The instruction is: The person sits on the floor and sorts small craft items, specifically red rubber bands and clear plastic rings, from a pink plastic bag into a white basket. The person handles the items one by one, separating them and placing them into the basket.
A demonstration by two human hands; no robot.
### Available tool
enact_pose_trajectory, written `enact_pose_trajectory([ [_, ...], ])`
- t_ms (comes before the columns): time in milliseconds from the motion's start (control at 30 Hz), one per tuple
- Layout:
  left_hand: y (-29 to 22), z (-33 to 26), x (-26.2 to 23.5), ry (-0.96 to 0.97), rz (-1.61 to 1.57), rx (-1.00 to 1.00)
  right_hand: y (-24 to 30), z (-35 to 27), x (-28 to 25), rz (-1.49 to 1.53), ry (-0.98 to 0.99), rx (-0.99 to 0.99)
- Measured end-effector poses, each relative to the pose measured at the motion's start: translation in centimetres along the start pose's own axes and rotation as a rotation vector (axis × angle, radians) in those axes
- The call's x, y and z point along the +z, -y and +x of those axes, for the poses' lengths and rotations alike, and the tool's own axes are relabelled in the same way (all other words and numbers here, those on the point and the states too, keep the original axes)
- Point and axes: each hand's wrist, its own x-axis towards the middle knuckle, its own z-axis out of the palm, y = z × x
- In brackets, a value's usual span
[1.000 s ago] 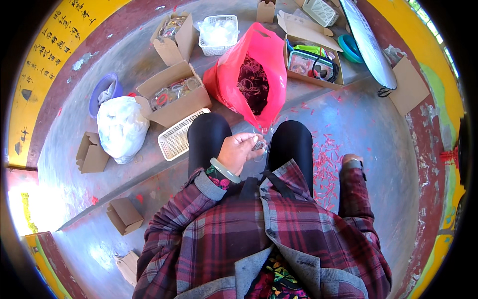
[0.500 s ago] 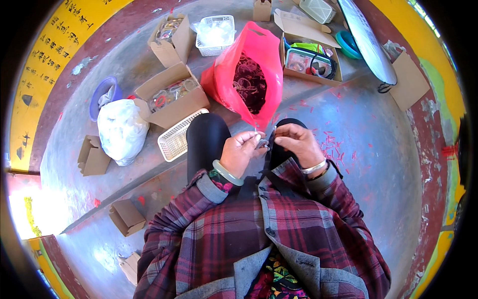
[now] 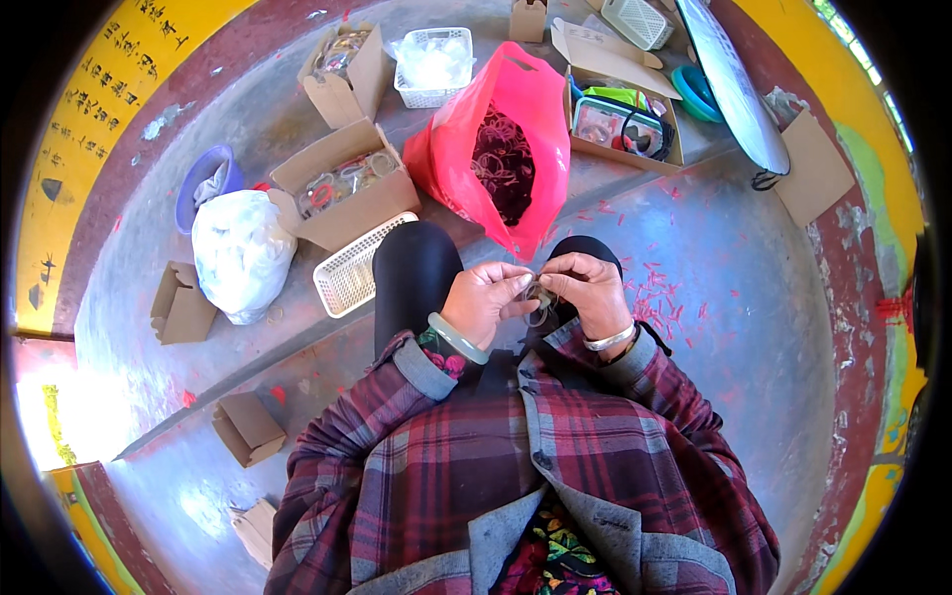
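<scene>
Sitting on the concrete floor (image 3: 754, 327), knees up, both hands brought together over my lap so the work sits close under my eyes. My left hand (image 3: 483, 300) and right hand (image 3: 587, 290) meet at a small ring (image 3: 536, 297), thin and pale, which looks like a bangle or band. It is partly hidden by my fingers, so I cannot tell its material for sure. Left fingers (image 3: 516, 283) are pinched on one side of it, right fingers (image 3: 557, 273) closed on the other side; both hands clamp the same piece, held in the air just above my knees, touching nothing else.

Supplies lie in an arc ahead, I judge so each stays within an arm's reach. The pink plastic bag (image 3: 516, 129) stands open right in front of my knees, mouth tilted toward me, full of dark red rings. Left of it an open cardboard box (image 3: 342, 188) holds a mix of clear and reddish rings; just beside that a white mesh basket (image 3: 349, 273) sits against my left leg. Further left, a knotted white bag (image 3: 238, 253) and a blue bowl (image 3: 198, 183).

Behind the pink bag, a second open box (image 3: 625, 124) with green and dark items. Small red scraps (image 3: 659, 293) litter the floor by my right knee.

A pale green bangle (image 3: 454, 337) sits on my left wrist, a silver one (image 3: 610, 340) on my right.
</scene>
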Motion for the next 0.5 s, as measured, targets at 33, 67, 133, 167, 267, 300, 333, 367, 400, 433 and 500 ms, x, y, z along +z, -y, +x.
enact_pose_trajectory([
  [33, -0.1, -0.1, -0.1, 0.01, -0.01, -0.017, -0.1, 0.0, 0.0, 0.035, 0.018, 0.022],
  [67, -0.1, -0.1, -0.1, 0.022, -0.024, -0.021, -0.1, 0.1, 0.0, 0.069, 0.035, 0.044],
  [133, -0.2, -0.2, -0.2, 0.047, -0.052, -0.028, -0.3, 0.1, -0.2, 0.121, 0.08, 0.055],
  [167, -0.2, -0.2, -0.3, 0.059, -0.07, -0.042, -0.5, 0.2, -0.4, 0.137, 0.107, 0.044],
  [267, -0.4, 0.0, -0.8, 0.101, -0.124, -0.09, -1.3, 0.5, -1.5, 0.079, 0.243, -0.064],
  [300, -0.4, 0.0, -0.9, 0.119, -0.143, -0.111, -1.4, 0.7, -1.8, 0.042, 0.297, -0.113],
  [333, -0.5, 0.0, -1.0, 0.136, -0.161, -0.131, -1.1, 0.7, -1.9, -0.021, 0.316, -0.139],
  [367, -0.6, 0.0, -1.1, 0.151, -0.184, -0.139, -0.3, 0.7, -1.9, -0.085, 0.335, -0.165],
  [400, -0.7, 0.0, -1.2, 0.166, -0.208, -0.146, 0.1, 0.7, -1.9, -0.148, 0.353, -0.191],
  [433, -0.8, -0.1, -1.2, 0.183, -0.23, -0.153, 0.3, 0.7, -1.9, -0.206, 0.353, -0.21],
  [500, -1.1, 0.1, -1.3, 0.212, -0.25, -0.17, 0.4, 0.7, -2.0, -0.321, 0.353, -0.246],
])
